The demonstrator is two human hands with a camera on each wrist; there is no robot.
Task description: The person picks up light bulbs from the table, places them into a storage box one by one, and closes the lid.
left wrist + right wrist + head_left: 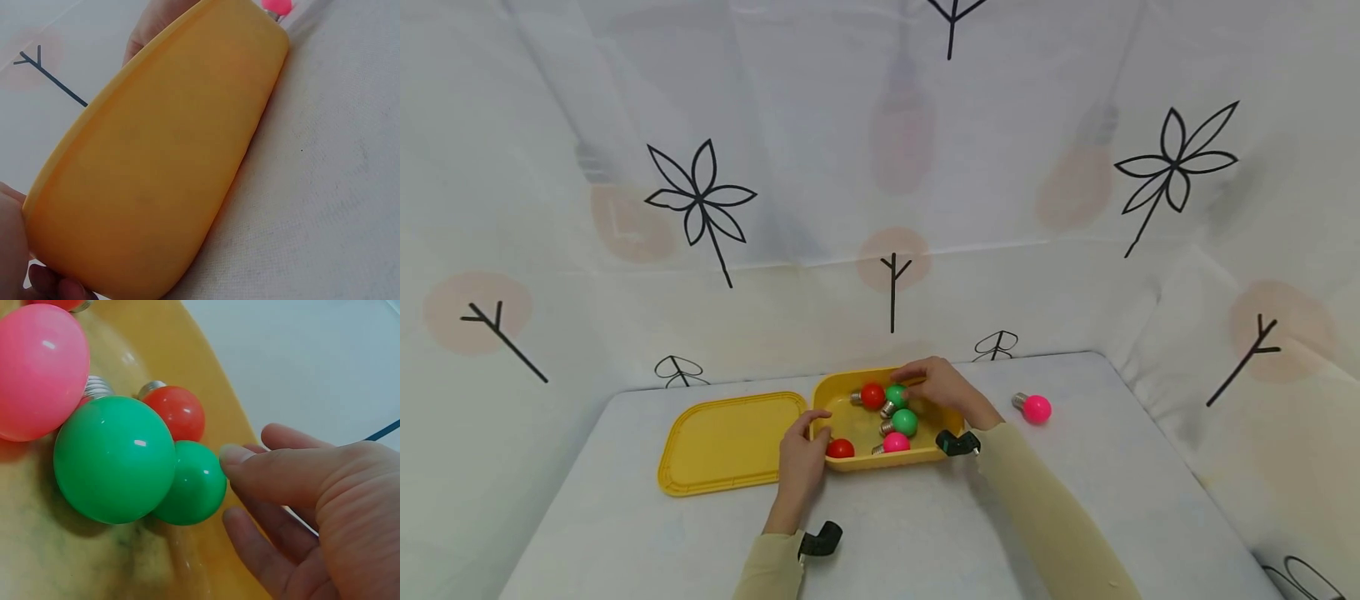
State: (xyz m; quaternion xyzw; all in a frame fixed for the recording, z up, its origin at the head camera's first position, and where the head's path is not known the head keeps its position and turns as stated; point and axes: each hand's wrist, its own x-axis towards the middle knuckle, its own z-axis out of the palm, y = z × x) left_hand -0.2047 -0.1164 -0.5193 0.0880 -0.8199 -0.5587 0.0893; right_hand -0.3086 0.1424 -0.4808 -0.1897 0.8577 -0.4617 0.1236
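A yellow plastic tub point(857, 427) stands in the middle of the table with several coloured light bulbs lying in it. My left hand point(802, 460) grips its left end, thumb at the rim and fingers against the outer wall. Over the far right rim, my right hand point(942, 385) has its fingers loosely bent beside a green bulb point(194, 487), holding nothing. Close to that one lie a red bulb point(872, 396) and a second green bulb point(905, 422). Nearer the front wall are a pink bulb point(897, 442) and another red bulb point(841, 449).
Left of the tub, a flat yellow lid point(730, 442) lies on the white-covered table point(895, 533). One more pink bulb point(1037, 409) rests on the cloth to the right. A white patterned curtain point(820, 317) hangs behind and along both sides.
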